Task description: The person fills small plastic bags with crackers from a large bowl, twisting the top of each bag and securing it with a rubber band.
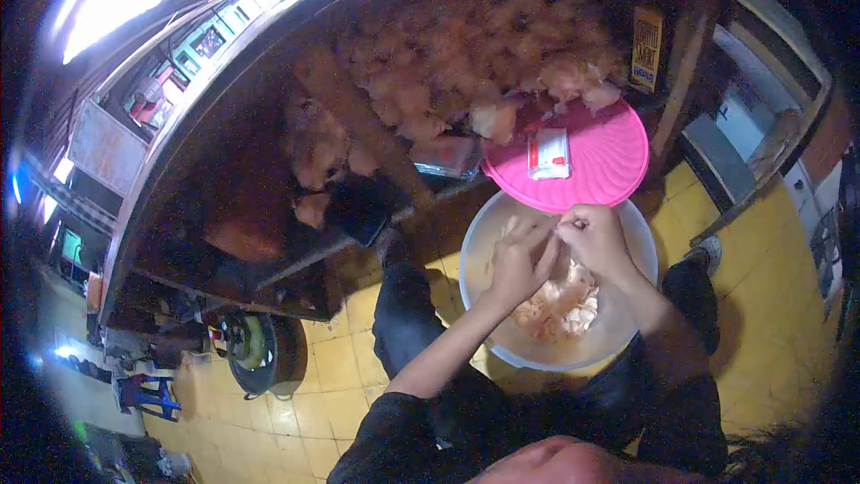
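Observation:
A large whitish tub [473, 255] stands between the person's legs, with pale and reddish-brown pieces [569, 305] in its bottom. Both hands are over the far part of the tub, close together. My left hand [524, 255] has its fingers bent and somewhat apart, and its fingertips meet the other hand. My right hand [591, 233] is closed in a pinch; whatever it grips is too small to make out. Beyond the hands, a pink ribbed lid [609, 157] overlaps the tub's far rim. On the lid rests a small white and red packet [548, 154].
A dark wooden shelf or table [421, 197] holds a big heap of pale brown pieces [466, 45], a clear packet [446, 157] and a yellow-labelled box [646, 49]. A dark round basin [269, 367] with green items stands on the yellow tiled floor [336, 363].

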A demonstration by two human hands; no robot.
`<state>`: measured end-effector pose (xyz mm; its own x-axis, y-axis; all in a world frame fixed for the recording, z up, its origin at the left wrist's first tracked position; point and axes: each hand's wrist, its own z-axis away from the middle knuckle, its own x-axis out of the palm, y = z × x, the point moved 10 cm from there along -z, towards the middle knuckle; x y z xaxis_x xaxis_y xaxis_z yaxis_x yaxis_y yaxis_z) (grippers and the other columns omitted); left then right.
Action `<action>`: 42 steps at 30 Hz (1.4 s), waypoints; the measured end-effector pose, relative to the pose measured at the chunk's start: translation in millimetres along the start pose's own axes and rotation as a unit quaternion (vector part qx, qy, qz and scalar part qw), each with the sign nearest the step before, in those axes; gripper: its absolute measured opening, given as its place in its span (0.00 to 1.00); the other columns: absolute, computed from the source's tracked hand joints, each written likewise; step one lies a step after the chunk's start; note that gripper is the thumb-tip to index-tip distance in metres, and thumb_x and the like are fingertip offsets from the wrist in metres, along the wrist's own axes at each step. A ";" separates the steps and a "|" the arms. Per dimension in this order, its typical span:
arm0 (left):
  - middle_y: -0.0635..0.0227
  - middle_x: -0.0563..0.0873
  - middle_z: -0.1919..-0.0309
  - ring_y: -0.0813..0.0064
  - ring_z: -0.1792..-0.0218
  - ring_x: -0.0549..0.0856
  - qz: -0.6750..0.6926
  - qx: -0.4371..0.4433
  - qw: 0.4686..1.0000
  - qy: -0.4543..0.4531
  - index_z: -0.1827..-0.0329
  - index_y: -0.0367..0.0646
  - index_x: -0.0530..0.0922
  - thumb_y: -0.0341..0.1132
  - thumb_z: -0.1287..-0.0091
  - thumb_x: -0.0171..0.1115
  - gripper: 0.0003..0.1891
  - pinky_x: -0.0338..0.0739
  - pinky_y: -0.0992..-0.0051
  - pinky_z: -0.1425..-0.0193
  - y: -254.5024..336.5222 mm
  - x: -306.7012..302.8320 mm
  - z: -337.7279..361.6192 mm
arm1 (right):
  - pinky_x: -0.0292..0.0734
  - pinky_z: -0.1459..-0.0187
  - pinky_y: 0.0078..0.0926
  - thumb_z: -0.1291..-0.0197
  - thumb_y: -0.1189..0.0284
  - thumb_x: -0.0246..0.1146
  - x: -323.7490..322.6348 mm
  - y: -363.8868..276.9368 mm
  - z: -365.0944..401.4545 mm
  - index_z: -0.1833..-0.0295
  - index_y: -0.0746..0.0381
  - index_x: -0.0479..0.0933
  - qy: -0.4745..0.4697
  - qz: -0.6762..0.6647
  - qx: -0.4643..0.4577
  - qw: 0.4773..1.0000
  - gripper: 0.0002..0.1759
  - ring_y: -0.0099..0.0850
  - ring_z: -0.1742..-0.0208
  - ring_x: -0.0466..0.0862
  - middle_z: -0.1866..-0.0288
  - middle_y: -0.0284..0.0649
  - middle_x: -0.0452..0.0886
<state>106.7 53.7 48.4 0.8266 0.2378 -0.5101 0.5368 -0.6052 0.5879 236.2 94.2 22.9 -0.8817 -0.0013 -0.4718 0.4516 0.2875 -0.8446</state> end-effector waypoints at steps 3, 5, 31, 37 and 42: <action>0.60 0.86 0.63 0.57 0.60 0.81 -0.046 0.068 0.997 -0.013 0.56 0.40 0.85 0.29 0.42 0.66 0.11 0.75 0.62 0.54 11.7 6.3 3.6 | 0.71 0.73 0.22 0.44 0.74 0.60 7.9 28.4 -5.1 0.72 0.67 0.79 -0.056 -0.200 0.049 0.977 0.08 0.21 0.75 0.78 0.76 0.36 0.82; 0.64 0.87 0.63 0.58 0.61 0.81 -0.073 0.095 0.993 -0.023 0.59 0.42 0.86 0.32 0.40 0.66 0.08 0.74 0.62 0.52 21.8 6.9 4.4 | 0.74 0.70 0.22 0.42 0.75 0.60 9.8 35.1 -1.3 0.68 0.68 0.81 -0.101 -0.344 0.123 0.926 0.08 0.20 0.73 0.79 0.73 0.35 0.83; 0.58 0.86 0.55 0.54 0.57 0.84 -0.214 0.100 0.965 -0.116 0.53 0.48 0.86 0.30 0.49 0.69 0.17 0.78 0.60 0.52 -83.8 66.2 -83.5 | 0.76 0.50 0.40 0.43 0.69 0.60 8.7 51.2 -92.1 0.60 0.57 0.85 0.044 0.372 -0.083 0.924 0.09 0.40 0.50 0.81 0.55 0.39 0.82; 0.66 0.86 0.67 0.60 0.63 0.84 -0.206 0.043 0.974 -0.080 0.64 0.47 0.85 0.30 0.50 0.67 0.09 0.75 0.61 0.57 -71.8 54.1 -80.7 | 0.77 0.55 0.41 0.47 0.70 0.64 -5.7 30.0 -74.0 0.63 0.55 0.86 0.110 0.223 -0.164 0.955 0.07 0.41 0.55 0.82 0.60 0.40 0.82; 0.59 0.84 0.70 0.55 0.66 0.84 -0.143 0.007 0.989 -0.039 0.70 0.43 0.80 0.28 0.50 0.66 0.05 0.75 0.59 0.62 -72.8 47.0 -80.6 | 0.77 0.55 0.39 0.47 0.72 0.67 -17.5 13.9 -57.3 0.63 0.57 0.85 0.110 0.162 -0.190 0.962 0.05 0.38 0.56 0.82 0.60 0.40 0.82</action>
<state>120.1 170.2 32.3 0.6254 0.3411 -0.7018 0.7438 -0.5324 0.4041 250.1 153.1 33.9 -0.7297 0.3384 -0.5941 0.6616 0.5688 -0.4886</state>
